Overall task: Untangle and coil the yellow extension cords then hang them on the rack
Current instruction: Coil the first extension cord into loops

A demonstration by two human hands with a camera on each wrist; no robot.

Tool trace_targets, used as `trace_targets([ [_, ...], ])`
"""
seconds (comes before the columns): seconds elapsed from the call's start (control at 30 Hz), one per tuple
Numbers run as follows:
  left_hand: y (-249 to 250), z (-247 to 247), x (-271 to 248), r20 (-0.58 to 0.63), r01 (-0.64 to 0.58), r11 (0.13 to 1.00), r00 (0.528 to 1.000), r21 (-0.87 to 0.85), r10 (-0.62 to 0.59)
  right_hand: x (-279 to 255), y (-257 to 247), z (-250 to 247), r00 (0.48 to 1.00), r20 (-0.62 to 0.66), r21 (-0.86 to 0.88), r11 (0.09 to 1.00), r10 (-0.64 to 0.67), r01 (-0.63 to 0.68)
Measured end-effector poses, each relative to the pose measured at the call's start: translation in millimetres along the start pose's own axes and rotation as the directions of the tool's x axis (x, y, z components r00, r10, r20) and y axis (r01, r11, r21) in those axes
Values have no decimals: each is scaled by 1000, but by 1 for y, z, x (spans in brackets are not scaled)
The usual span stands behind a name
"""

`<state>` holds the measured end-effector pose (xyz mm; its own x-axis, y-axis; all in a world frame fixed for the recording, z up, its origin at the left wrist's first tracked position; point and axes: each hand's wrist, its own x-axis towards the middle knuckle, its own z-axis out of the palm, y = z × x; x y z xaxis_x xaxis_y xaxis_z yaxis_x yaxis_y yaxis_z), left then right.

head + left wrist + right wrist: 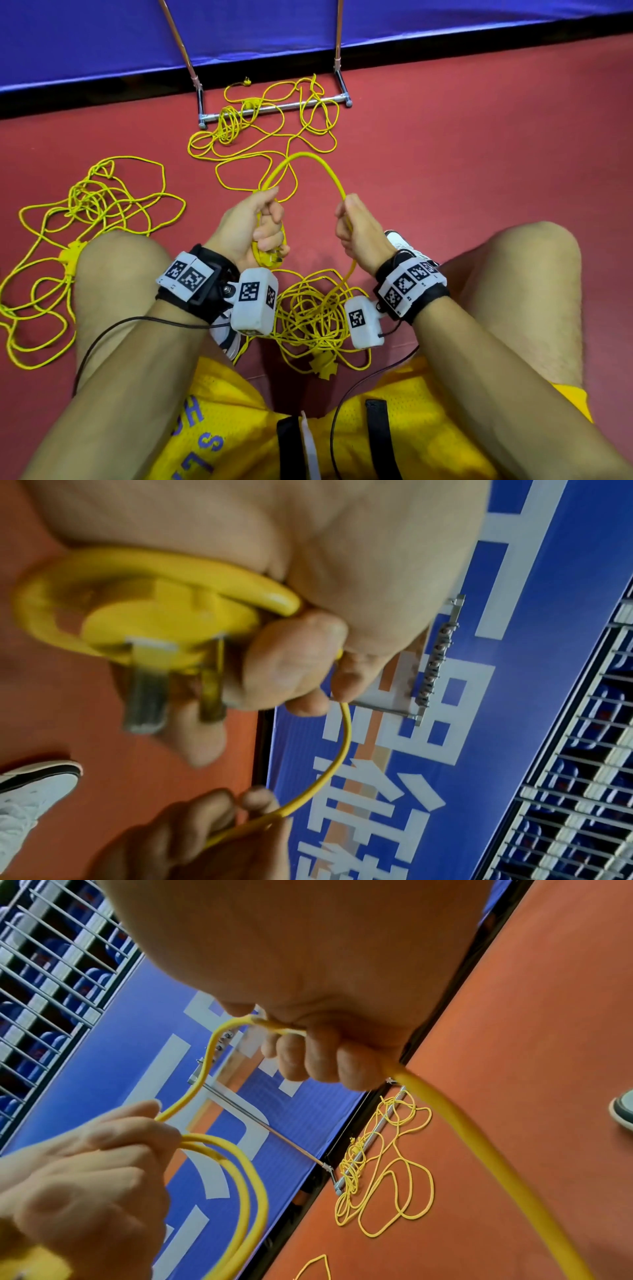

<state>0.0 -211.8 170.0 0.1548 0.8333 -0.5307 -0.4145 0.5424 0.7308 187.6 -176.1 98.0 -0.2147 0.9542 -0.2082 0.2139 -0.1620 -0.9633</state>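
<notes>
Nearest the person, between the bent knees, a loose tangle of yellow cord [315,318] lies on the red floor [479,154], with a yellow socket block [323,366] at its near edge. One strand rises from this tangle into the right hand [359,233], whose fingers are curled round it. From there the cord arcs up and across in a raised loop [308,161] to the left hand [250,226]. The left hand is clamped on a few small coils of the same cord, and the yellow plug [164,631] with its metal prongs projects below the fist. The two hands are held apart, level with each other, joined by the arc.

Off the left knee, a second tangled cord [85,219] is spread on the floor, its socket block [70,258] just beside the knee.

Farther out, a third cord [274,137] sprawls in loose loops, partly draped over the base bar of the metal rack [274,108]. The rack stands against a blue banner [102,41], its uprights rising out of view.
</notes>
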Motion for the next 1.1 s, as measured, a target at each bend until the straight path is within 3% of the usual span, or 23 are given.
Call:
trace_targets([
  [0.07, -4, 2, 0, 83, 78, 997, 993, 29, -80, -2, -5, -1, 995, -67, 2, 998, -69, 69],
  [0.17, -10, 7, -4, 236, 146, 985, 958, 93, -165, -4, -3, -3, 976, -101, -182, 968, -191, 171],
  [0.3, -11, 11, -6, 311, 103, 994, 945, 24, -105, -5, 5, 1, 991, -2, -382, 916, -131, 120],
  [0.43, 0, 3, -1, 188, -34, 987, 980, -160, 64, -5, 16, -1, 1000, -3, -494, 869, 21, -20],
  [0.53, 5, -2, 3, 87, -143, 947, 981, -287, 174, -6, 19, 2, 983, 1, -576, 804, 183, -149],
  [0.73, 8, -11, 9, 9, -259, 849, 955, -461, 296, -16, 22, 6, 844, 134, -630, 703, 518, -331],
  [0.83, 12, -17, 10, -127, -361, 795, 930, -487, 345, -14, 26, 10, 799, 160, -661, 664, 580, -350],
  [0.93, 18, -22, 10, -244, -452, 768, 892, -453, 381, -8, 42, 8, 767, 235, -708, 646, 597, -285],
  [1.03, 21, -23, 8, -320, -511, 767, 855, -388, 408, -8, 49, 6, 788, 212, -543, 740, 578, -397],
  [1.1, 20, -23, 9, -378, -562, 782, 808, -269, 451, -10, 42, 8, 832, 197, -435, 807, 519, -400],
])
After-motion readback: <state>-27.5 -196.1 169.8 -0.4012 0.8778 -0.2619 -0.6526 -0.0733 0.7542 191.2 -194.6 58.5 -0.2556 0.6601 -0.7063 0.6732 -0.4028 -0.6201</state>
